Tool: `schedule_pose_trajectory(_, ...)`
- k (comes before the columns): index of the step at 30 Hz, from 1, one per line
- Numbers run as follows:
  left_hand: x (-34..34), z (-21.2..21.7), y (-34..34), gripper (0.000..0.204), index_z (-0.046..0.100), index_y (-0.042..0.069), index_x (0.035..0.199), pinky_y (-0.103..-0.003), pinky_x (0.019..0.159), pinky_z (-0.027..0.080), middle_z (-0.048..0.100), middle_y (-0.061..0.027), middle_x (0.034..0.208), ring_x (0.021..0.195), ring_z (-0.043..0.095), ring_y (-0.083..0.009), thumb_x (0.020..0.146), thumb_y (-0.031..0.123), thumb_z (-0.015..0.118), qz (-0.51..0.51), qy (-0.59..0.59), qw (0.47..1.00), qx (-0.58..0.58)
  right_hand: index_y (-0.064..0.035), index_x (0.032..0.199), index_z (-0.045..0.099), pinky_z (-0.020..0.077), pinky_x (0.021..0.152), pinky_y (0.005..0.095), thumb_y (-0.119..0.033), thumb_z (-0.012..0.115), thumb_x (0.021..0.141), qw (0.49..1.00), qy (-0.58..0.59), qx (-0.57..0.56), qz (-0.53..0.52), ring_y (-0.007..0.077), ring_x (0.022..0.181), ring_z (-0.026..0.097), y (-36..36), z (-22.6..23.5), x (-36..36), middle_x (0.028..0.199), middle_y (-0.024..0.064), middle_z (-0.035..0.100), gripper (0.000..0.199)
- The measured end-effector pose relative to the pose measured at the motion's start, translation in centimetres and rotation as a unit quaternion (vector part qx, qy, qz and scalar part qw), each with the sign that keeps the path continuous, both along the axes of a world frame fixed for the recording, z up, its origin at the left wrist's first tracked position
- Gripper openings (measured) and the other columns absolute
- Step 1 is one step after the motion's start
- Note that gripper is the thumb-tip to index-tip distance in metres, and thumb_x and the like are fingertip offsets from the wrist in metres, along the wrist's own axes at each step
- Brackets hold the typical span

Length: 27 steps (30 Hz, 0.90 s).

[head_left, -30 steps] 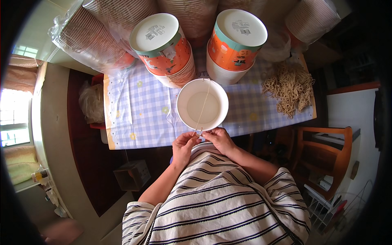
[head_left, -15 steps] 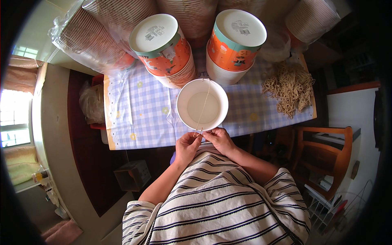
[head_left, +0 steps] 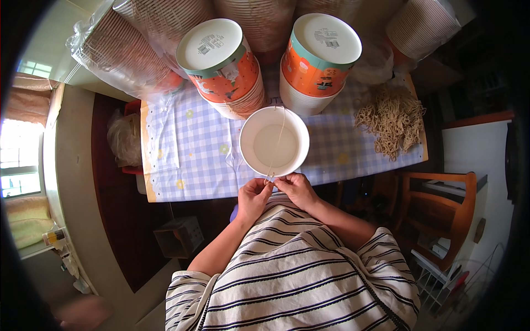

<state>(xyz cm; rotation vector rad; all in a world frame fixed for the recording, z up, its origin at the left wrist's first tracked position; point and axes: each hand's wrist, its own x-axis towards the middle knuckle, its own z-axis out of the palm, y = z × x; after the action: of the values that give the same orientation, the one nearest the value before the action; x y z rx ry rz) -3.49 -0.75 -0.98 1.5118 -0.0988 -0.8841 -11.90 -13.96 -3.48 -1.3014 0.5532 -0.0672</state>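
A white paper bucket point(head_left: 254, 144) stands mouth up near the table's front edge. A thin beige cord point(head_left: 281, 135) runs across its mouth from the far rim to the near rim. At the near rim my left hand point(head_left: 254, 196) is closed, thumb and finger pinching the cord's end. Beside it my right hand point(head_left: 298, 191) is also closed, its fingertips pressed together at the same end of the cord, close to the bucket's wall. The fingertips nearly meet, and the detail between them is too small to make out.
Behind the bucket stand two upside-down stacks of orange and green paper buckets, a left stack point(head_left: 226, 71) and a right stack point(head_left: 313, 66). Plastic-wrapped bucket stacks point(head_left: 118, 58) line the back. A heap of beige cords point(head_left: 391, 118) lies on the checked tablecloth point(head_left: 204, 160). A wooden chair point(head_left: 469, 204) stands right.
My hands and the bucket stay nearly in place, with only a slight shift of the fingers at the cord. A pinkish shape at the lower left has moved and is blurred.
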Motion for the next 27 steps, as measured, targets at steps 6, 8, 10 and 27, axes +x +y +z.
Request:
schedule_pose_trajectory(6,0.1,-0.5,0.5,0.012,0.061,-0.003,0.089,-0.02,0.062,0.047,0.064,-0.0028,0.078,0.068,0.057,-0.0068,0.086,0.008,0.064,-0.018,-0.013,1.0,0.014,0.0025,0.092,0.066,0.048,0.069,0.0247,-0.015,0.062,0.085,1.0,0.016,-0.005,-0.003,0.0083,0.073,0.059,-0.1,0.8,0.0,0.08,0.0051,0.068,0.019)
schedule_pose_trajectory(8,0.0,-0.6,0.5,0.012,0.062,-0.003,0.09,-0.02,0.063,0.048,0.064,-0.0031,0.078,0.068,0.058,-0.0074,0.086,0.008,0.064,0.004,-0.004,1.0,-0.002,0.0021,0.091,0.066,0.0473,0.067,0.0243,-0.015,0.062,0.085,1.0,0.017,-0.003,-0.022,0.0073,0.071,0.058,-0.1,1.2,0.0,0.077,0.0038,0.067,0.018)
schedule_pose_trajectory(10,0.1,-0.7,0.6,0.012,0.062,-0.003,0.09,-0.02,0.063,0.048,0.064,-0.0031,0.079,0.069,0.058,-0.0075,0.086,0.009,0.064,0.002,-0.005,1.0,-0.001,0.0021,0.09,0.066,0.0467,0.066,0.0243,-0.015,0.062,0.085,1.0,0.02,-0.005,-0.023,0.0068,0.069,0.056,-0.1,1.2,0.0,0.075,0.0029,0.066,0.018)
schedule_pose_trajectory(27,-0.1,-0.3,0.6,0.012,0.063,-0.003,0.089,-0.018,0.059,0.044,0.063,0.0005,0.074,0.064,0.054,-0.0037,0.085,0.008,0.066,0.025,-0.009,1.0,-0.017,0.0019,0.087,0.064,0.0414,0.06,0.0224,-0.013,0.06,0.085,0.998,0.021,0.021,-0.064,0.0046,0.063,0.049,0.1,1.3,0.0,0.068,-0.0016,0.06,0.016)
